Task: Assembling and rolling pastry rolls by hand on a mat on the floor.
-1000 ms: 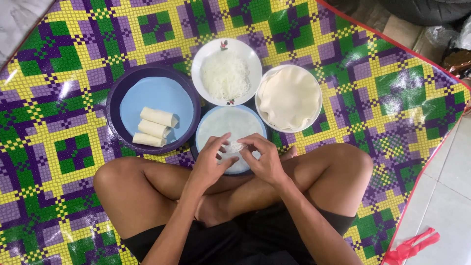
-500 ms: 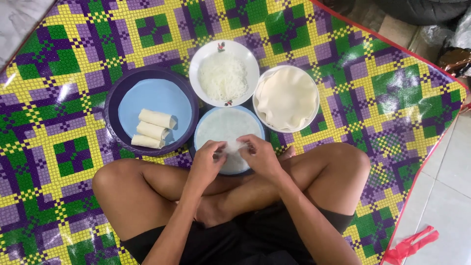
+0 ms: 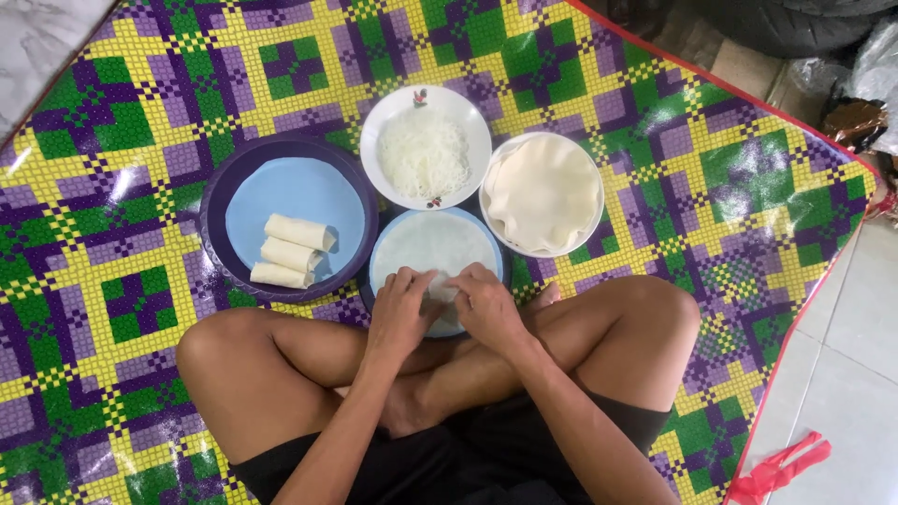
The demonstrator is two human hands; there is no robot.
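I sit cross-legged on a patterned mat (image 3: 140,122). My left hand (image 3: 402,309) and my right hand (image 3: 485,304) press down side by side on the near edge of a thin white wrapper (image 3: 435,243) spread on a light blue plate (image 3: 379,266). Both hands' fingers curl over a folded part of the wrapper. What lies under the fingers is hidden. A white plate of thin white noodles (image 3: 424,150) sits beyond the blue plate.
A dark purple plate (image 3: 220,201) on the left holds three finished white rolls (image 3: 290,252). A white bowl (image 3: 599,210) at the right holds stacked round wrappers (image 3: 543,187). A tiled floor lies past the mat's red edge, with a red ribbon (image 3: 776,468) on it.
My hands have lowered onto the plate and moved closer together, pressing the folded wrapper flat where they earlier held it slightly raised.
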